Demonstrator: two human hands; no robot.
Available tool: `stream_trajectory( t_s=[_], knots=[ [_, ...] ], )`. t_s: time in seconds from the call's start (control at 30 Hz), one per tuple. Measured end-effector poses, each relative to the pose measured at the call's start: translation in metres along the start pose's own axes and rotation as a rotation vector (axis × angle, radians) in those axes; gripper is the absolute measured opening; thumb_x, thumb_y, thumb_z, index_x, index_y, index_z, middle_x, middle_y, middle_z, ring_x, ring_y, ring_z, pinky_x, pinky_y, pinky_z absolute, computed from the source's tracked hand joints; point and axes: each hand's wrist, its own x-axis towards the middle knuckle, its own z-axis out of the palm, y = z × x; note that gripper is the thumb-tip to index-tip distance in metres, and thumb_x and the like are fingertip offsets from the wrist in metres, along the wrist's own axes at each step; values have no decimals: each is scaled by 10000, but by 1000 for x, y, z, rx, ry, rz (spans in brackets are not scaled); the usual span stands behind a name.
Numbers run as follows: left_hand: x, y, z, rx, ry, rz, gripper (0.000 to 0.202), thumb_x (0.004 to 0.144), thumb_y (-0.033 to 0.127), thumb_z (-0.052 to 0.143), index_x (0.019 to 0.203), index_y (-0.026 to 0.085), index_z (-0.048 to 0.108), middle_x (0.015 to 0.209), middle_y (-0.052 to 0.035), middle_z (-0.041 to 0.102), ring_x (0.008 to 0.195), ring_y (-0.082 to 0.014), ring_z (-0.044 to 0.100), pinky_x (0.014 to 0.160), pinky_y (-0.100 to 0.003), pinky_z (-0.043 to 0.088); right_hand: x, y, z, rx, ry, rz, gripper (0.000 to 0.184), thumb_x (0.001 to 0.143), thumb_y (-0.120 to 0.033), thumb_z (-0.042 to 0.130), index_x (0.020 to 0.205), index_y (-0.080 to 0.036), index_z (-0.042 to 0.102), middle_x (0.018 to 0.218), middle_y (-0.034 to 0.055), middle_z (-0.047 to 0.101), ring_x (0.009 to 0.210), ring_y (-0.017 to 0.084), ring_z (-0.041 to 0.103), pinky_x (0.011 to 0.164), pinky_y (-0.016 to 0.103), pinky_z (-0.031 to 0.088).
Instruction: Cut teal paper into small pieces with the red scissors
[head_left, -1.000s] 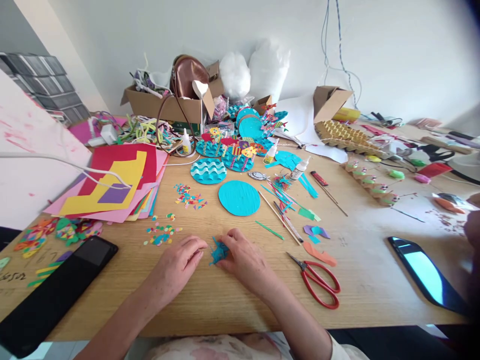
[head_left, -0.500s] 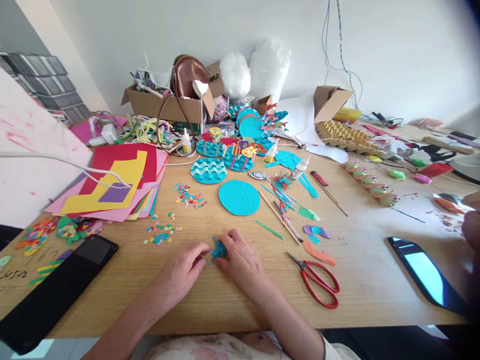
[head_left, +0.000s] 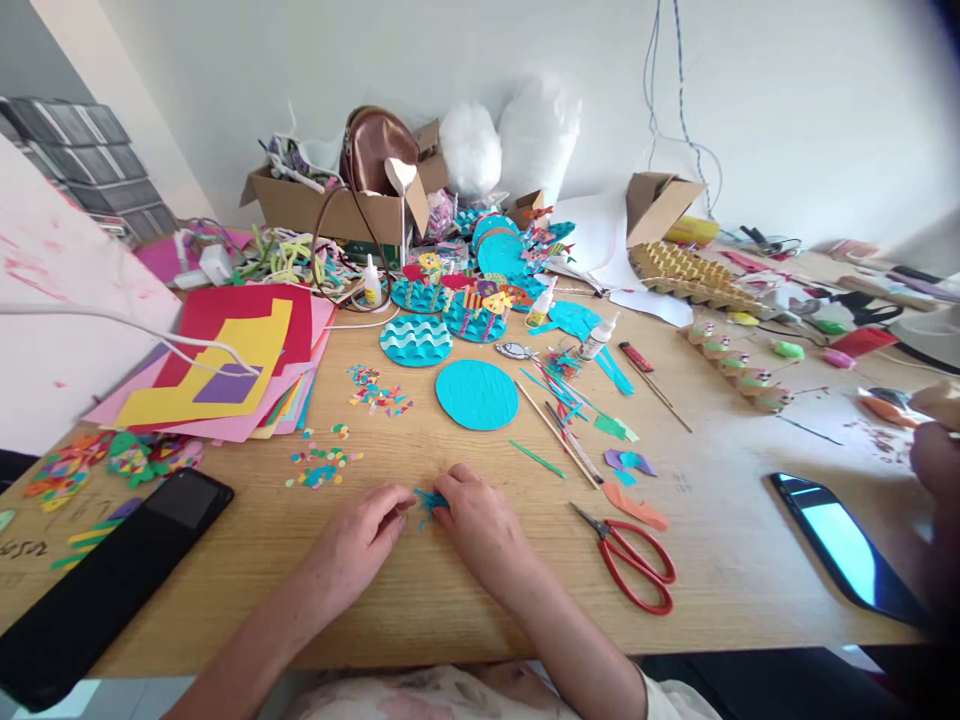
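Handling of a small tangle of blue strips (head_left: pixel 429 502), which lies on the bench (head_left: pixel 420 610) between the two hands, nearer the person than the blue disc (head_left: pixel 477 395). The right hand (head_left: pixel 480 512) curls over the right side of the tangle, fingers against it; whether this grip pinches the strips or merely rests on them cannot be told. The left hand (head_left: pixel 371 530) stands just beside the opposite edge, thumb and forefinger in a narrow grip; whether a scrap lies between them is unclear. Good practice, by judgement, is to steady the bulk lightly with the right and use only the left fingertips, since such light pieces probably scatter or crease under force. The strips appear thin and ragged, loose ends splaying leftward, the remainder hidden.
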Motion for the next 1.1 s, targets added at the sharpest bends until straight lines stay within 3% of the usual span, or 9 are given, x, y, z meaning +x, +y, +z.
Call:
stream_trajectory(
  t_s=[0.37, 0.63, 0.87, 1.0, 1.1],
  knots=[
    [6, -3, -2, 7, 79, 101, 215, 767, 157, 415, 853, 215, 603, 834, -12, 687, 783, -158, 636, 719, -261, 501, 4, -7, -3, -101, -18, -79, 246, 788, -18, 421, 893, -128, 615, 865, 97, 634, 779, 195, 625, 614, 246, 447],
    [16, -1, -14, 59, 156, 184, 196, 767, 167, 421, 824, 207, 605, 799, -17, 680, 749, -153, 622, 694, -252, 483, 11, -3, 2, 7, -24, -84, 295, 729, 14, 408, 906, -88, 621, 871, 153, 649, 760, 227, 632, 615, 279, 447],
    [23, -1, -20, -2, 148, 89, 187, 787, 215, 417, 776, 190, 602, 753, -17, 669, 706, -148, 609, 645, -235, 455, 21, 19, 5, 386, 50, 12, 176, 686, -38, 475, 680, -140, 618, 746, 89, 664, 768, 190, 607, 682, 270, 418],
    [26, -4, -18, -115, 135, 41, 179, 780, 236, 412, 767, 187, 584, 688, -5, 629, 653, -140, 586, 599, -222, 452, 21, 30, 4, 748, 24, 87, 103, 669, -84, 493, 656, -159, 561, 551, -8, 585, 530, 114, 556, 550, 227, 434],
    [30, -4, -15, -205, 142, 20, 176, 773, 246, 412, 780, 182, 577, 693, -9, 623, 652, -142, 583, 602, -228, 463, 16, 35, 3, 1020, -18, 121, 26, 669, -188, 530, 677, -163, 525, 516, -43, 534, 446, 82, 509, 489, 210, 446]
  ],
)
